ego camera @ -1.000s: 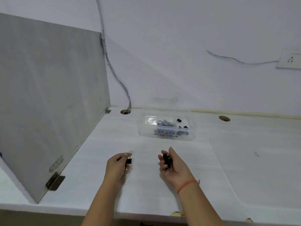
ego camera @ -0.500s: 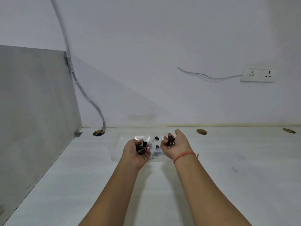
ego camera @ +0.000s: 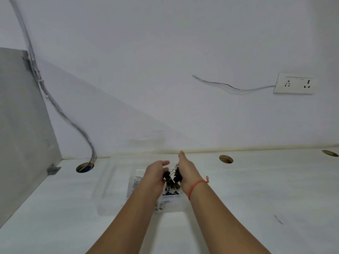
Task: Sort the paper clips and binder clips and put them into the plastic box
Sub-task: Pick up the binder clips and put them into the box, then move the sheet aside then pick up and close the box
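Both hands — left (ego camera: 156,174), right (ego camera: 187,171) — have opened since, spilling small black binder clips (ego camera: 171,177) over the clear plastic box (ego camera: 172,204).

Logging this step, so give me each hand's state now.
Left hand: opening, small black metal binder clips at its fingers.
Right hand: open, more clips against the palm.

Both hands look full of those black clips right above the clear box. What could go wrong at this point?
The black binder clips are bunched loosely between the left hand and the right hand with the fingers spread, so some might bounce past the plastic box onto the desk. Some could also land among the coloured paper clips in the left part of the box and undo the sorting.
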The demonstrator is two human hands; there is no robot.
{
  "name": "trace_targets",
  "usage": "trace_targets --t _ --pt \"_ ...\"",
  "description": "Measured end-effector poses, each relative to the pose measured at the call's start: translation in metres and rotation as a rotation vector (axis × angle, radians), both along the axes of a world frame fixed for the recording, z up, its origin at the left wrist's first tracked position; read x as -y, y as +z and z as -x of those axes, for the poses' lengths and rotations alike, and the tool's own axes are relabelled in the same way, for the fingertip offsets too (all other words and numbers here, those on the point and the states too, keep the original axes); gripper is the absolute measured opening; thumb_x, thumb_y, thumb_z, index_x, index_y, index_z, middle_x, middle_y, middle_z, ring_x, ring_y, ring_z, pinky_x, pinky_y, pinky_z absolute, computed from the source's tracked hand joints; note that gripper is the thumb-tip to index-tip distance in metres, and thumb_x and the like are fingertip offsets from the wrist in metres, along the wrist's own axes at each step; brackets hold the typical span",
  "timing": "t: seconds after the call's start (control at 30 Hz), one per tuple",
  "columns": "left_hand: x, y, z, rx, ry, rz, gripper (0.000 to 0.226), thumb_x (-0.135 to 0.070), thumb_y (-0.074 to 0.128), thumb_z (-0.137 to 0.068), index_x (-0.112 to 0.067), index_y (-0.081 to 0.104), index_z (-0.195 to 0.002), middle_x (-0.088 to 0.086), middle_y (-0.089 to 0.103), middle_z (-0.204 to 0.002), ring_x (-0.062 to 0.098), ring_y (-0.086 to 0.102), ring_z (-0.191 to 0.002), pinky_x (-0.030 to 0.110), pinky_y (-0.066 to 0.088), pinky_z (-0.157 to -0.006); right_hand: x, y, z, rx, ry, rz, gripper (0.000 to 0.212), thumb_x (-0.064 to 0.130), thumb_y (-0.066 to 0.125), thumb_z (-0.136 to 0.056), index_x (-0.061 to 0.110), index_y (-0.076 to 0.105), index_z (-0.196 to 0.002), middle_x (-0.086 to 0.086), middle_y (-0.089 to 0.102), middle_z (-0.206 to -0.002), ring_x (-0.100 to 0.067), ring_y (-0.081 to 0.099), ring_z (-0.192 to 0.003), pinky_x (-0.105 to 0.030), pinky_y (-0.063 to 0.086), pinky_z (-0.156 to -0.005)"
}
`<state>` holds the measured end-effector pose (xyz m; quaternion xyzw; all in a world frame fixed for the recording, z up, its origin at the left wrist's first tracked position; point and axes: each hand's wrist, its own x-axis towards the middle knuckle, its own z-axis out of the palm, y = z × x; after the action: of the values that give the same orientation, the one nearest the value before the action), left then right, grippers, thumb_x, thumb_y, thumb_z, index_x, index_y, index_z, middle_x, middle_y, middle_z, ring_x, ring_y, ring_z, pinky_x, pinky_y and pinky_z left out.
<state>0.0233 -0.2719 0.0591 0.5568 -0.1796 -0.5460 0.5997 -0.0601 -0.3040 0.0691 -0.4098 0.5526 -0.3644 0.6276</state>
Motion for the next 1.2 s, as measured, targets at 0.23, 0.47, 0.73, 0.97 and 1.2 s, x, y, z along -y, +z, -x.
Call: trace_targets --t 0.23,0.47,0.73,0.97,1.2 --pt "0.004 -0.014 -0.002 0.239 -0.031 -0.015 0.040 -0.001 0.053 -0.090 -0.005 0.053 -0.129 0.016 0.061 -0.126 0.026 0.053 -0.121 0.032 0.046 -0.087 0.006 -0.017 0.003 -0.117 -0.088 0.131 0.019 0.016 0.041 -0.086 0.017 0.047 -0.068 -0.003 0.047 -0.070 -0.019 0.044 -0.066 -0.037 0.040 -0.075" --pt "-0.036 -0.006 0.021 0.364 0.143 0.119 0.026 0.002 0.046 -0.083 -0.006 0.068 -0.095 0.008 0.069 -0.088 0.021 0.061 -0.081 0.038 0.053 -0.081 -0.031 -0.021 0.020 -0.015 -0.299 0.236 0.038 -0.003 0.037 -0.082 0.007 0.067 -0.104 -0.003 0.062 -0.075 -0.017 0.056 -0.062 -0.035 0.052 -0.072" --pt "-0.123 -0.029 0.092 0.479 -0.137 0.136 0.018 -0.007 0.052 -0.085 -0.012 0.070 -0.087 0.003 0.072 -0.087 0.019 0.068 -0.080 0.036 0.054 -0.080 -0.124 -0.049 0.109 -0.522 -0.217 0.468 0.016 0.013 0.061 -0.082 0.015 0.072 -0.094 0.002 0.071 -0.097 -0.014 0.065 -0.093 -0.027 0.051 -0.084" --pt "-0.182 -0.053 0.149 0.597 -0.274 0.061 0.019 -0.012 0.053 -0.083 -0.022 0.069 -0.078 -0.005 0.071 -0.086 0.019 0.067 -0.085 0.042 0.056 -0.084 -0.202 -0.056 0.199 -1.026 0.180 0.361 0.016 0.028 0.075 -0.071 0.022 0.064 -0.081 0.012 0.057 -0.075 -0.013 0.056 -0.079 -0.018 0.038 -0.061" --pt "-0.210 -0.063 0.162 0.520 -0.205 0.021 0.019 -0.010 0.053 -0.084 -0.020 0.069 -0.079 -0.001 0.071 -0.089 0.020 0.067 -0.085 0.042 0.055 -0.088 -0.239 -0.087 0.209 -1.298 0.155 0.470 0.009 0.015 0.051 -0.085 0.013 0.059 -0.082 -0.003 0.067 -0.099 -0.020 0.055 -0.098 -0.028 0.045 -0.076"
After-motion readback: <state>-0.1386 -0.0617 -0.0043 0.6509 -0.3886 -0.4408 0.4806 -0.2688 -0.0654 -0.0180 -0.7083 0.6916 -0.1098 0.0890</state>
